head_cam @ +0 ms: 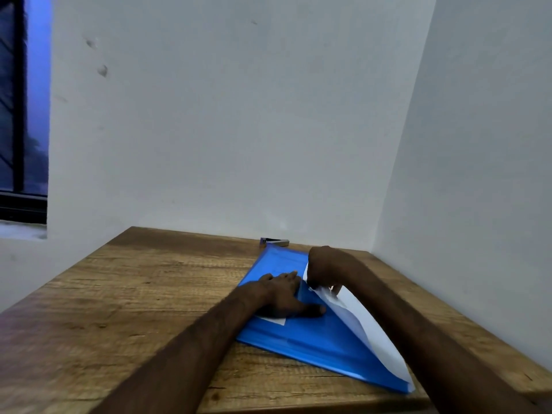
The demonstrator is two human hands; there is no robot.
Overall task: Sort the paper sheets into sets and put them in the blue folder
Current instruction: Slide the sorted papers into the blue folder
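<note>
A blue folder (313,342) lies flat on the wooden table (143,294), running from the far wall toward the near right edge. My left hand (283,294) presses flat on the folder's top with straight fingers. My right hand (327,271) grips the upper end of a stack of white paper sheets (370,333). The sheets lie along the folder's right side, partly tucked under its blue cover. A small white label (276,320) shows on the folder below my left hand.
A small stapler (276,241) lies at the table's far edge against the white wall, just beyond the folder. Another wall closes in on the right. A dark window (21,115) is at the far left.
</note>
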